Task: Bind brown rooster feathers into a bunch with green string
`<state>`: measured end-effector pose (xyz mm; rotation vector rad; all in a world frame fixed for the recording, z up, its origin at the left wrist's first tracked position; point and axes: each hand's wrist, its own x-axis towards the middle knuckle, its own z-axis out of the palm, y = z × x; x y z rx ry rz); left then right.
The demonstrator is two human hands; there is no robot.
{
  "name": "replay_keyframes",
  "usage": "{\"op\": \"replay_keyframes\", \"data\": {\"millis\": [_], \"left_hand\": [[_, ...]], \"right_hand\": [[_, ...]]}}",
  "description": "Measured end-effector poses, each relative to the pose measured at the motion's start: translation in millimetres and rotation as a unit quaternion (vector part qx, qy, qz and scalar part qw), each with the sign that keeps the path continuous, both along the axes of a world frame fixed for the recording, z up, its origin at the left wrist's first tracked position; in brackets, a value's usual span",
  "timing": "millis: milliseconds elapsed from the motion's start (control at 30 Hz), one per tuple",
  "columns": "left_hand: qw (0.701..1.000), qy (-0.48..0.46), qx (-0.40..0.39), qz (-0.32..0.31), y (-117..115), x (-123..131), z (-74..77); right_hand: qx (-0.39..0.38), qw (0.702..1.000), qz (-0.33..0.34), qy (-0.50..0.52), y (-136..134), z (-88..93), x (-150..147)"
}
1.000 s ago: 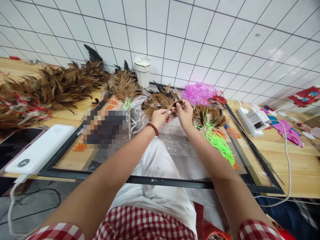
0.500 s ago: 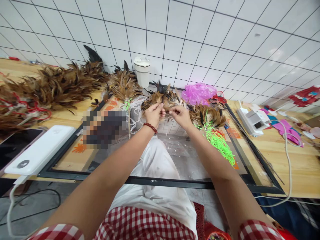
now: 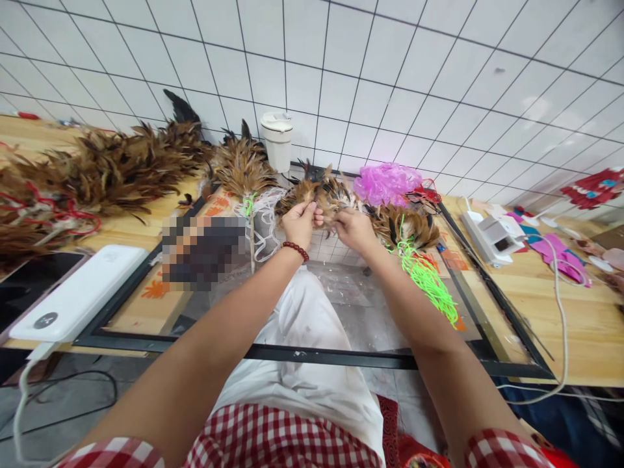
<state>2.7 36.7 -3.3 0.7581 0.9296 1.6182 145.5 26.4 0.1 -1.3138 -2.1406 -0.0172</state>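
Note:
My left hand (image 3: 301, 224), with a beaded bracelet on the wrist, is closed in a pinch beside a pile of brown feathers (image 3: 336, 194). Whatever lies between its fingertips is too small to make out. Close to its right, my right hand (image 3: 351, 227) pinches thumb and fingers together at the pile's front edge. What it holds is likewise hidden. Bright green cords (image 3: 431, 286) hang from feathers at the right. Left of my hands, a feather bundle (image 3: 245, 166) is tied with green cord onto a stick, next to loose white cords (image 3: 266, 227).
A black-framed glass panel (image 3: 336, 354) spans the wooden table. White cup (image 3: 277, 140) and pink plastic bag (image 3: 387, 182) stand behind my hands. More feathers (image 3: 121, 166), a white power bank (image 3: 80, 292) and a phone (image 3: 29, 286) lie left. White adapter (image 3: 494, 234) sits right.
My right hand has shifted slightly left toward my left hand, and its fingers have drawn closer together. My left hand stays in nearly the same place.

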Motion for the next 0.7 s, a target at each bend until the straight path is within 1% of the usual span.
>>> {"op": "replay_keyframes", "data": {"millis": [33, 67, 100, 167, 200, 233, 267, 333, 400, 467, 567, 700], "left_hand": [[1.0, -0.001, -0.004, 0.003, 0, 0, 0.1], [1.0, -0.002, -0.008, 0.002, -1, 0, 0.2], [1.0, -0.003, -0.013, -0.003, -1, 0, 0.4], [1.0, -0.005, -0.021, -0.021, -3, 1, 0.9], [0.999, -0.006, -0.024, -0.031, -4, 2, 1.3], [0.999, -0.006, -0.025, -0.042, -5, 2, 1.7], [0.998, -0.006, -0.025, -0.05, -7, 3, 2.3], [0.998, -0.006, -0.028, -0.062, -9, 3, 3.5], [0.997, -0.005, -0.033, -0.071, -11, 2, 4.7], [0.995, -0.003, -0.041, -0.094, -13, 1, 5.8], [0.987, -0.004, -0.052, -0.153, -16, 0, 6.7], [0.973, 0.009, -0.045, -0.228, -18, 0, 5.0]], "right_hand": [[-0.023, 0.996, -0.017, 0.086, 3, 0.4, 5], [-0.057, 0.981, -0.026, 0.182, 7, 1.1, 9], [-0.102, 0.955, -0.023, 0.279, 10, 2.0, 12], [-0.197, 0.875, 0.01, 0.441, 13, 3.6, 14], [-0.234, 0.836, 0.032, 0.495, 14, 4.2, 13], [-0.258, 0.807, 0.05, 0.529, 14, 4.6, 12], [-0.27, 0.788, 0.061, 0.55, 14, 4.8, 9], [-0.263, 0.774, 0.062, 0.573, 12, 5.1, 5], [-0.245, 0.77, 0.054, 0.587, 10, 5.5, 1], [-0.241, 0.768, 0.051, 0.591, 8, 6.3, -1], [-0.257, 0.767, 0.068, 0.584, 6, 6.9, -4], [-0.279, 0.777, 0.083, 0.558, 5, 4.6, -7]]}}
